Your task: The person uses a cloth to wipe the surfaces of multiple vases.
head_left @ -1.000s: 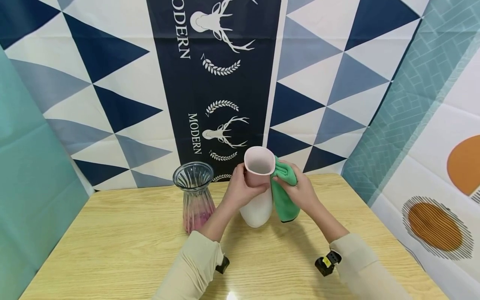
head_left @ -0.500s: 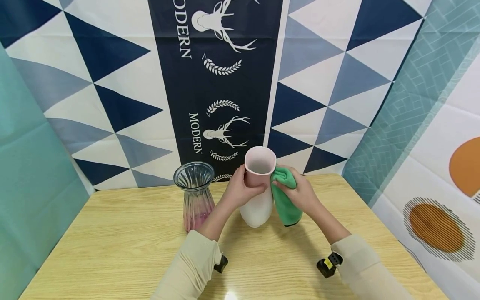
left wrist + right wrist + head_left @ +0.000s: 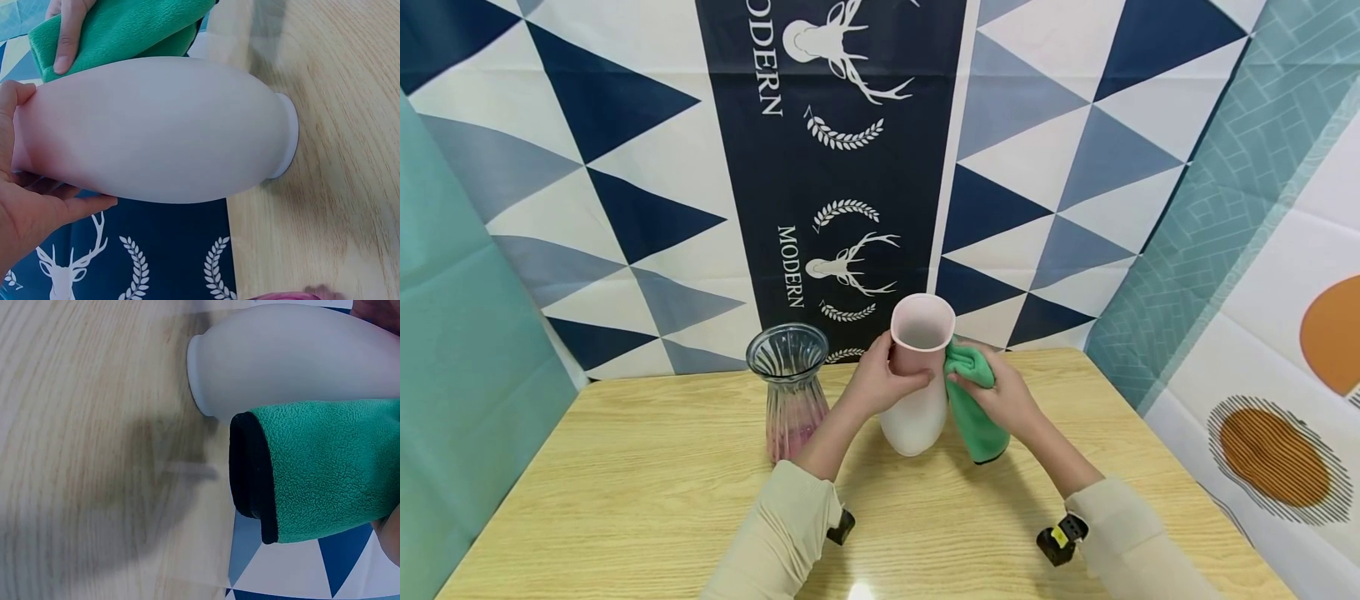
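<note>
A tall vase (image 3: 915, 421), pink at the neck and white below, is held by my left hand (image 3: 877, 379), its fingers and thumb wrapped round the neck. In the left wrist view the vase (image 3: 175, 131) shows a rounded body and a narrow foot close to the wood. My right hand (image 3: 1003, 392) grips a folded green cloth (image 3: 977, 425) against the right side of the neck. The cloth (image 3: 331, 469) hangs down beside the vase with its black-edged end loose, as the right wrist view shows. Some right-hand fingers are hidden behind the cloth.
A ribbed glass vase (image 3: 793, 400), grey-blue at the rim and pink at the base, stands left of my left forearm. The wooden table (image 3: 647, 500) meets a patterned backdrop (image 3: 842, 167) behind and fabric walls at the sides.
The hanging end of the green cloth has swung to the right as my right hand shifts slightly along the neck. The held vase has moved very slightly right.
</note>
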